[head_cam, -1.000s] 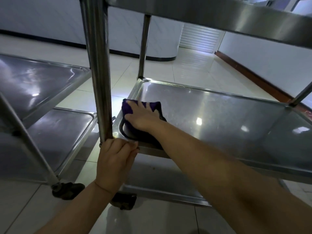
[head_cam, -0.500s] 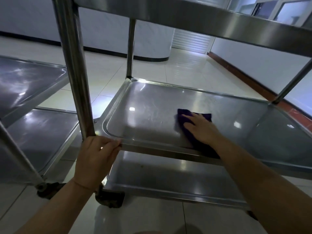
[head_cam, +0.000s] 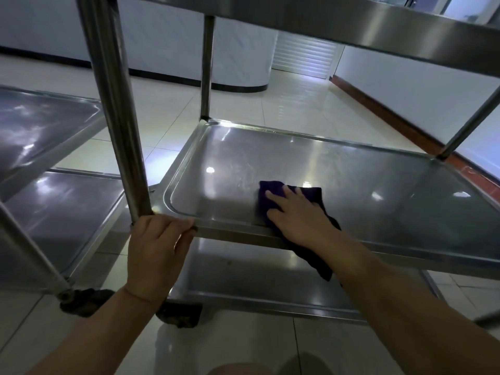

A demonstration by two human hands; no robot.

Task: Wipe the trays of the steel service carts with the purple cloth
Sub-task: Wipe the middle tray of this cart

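Observation:
The purple cloth lies on the middle tray of the steel cart in front of me, near the tray's front rim, with one corner hanging over that rim. My right hand presses flat on the cloth with fingers straight. My left hand grips the tray's front-left corner at the foot of the upright post. Wet streaks show on the tray left of the cloth. The cart's bottom tray sits below, partly hidden by the middle one.
A second steel cart with two trays stands close on the left. Castor wheels rest on the tiled floor. The top tray's rim runs overhead. White walls with a dark skirting lie behind.
My right hand and the cloth slid from the tray's left front corner to its middle, then stayed about there. The view shifted. My left hand kept its grip on the corner.

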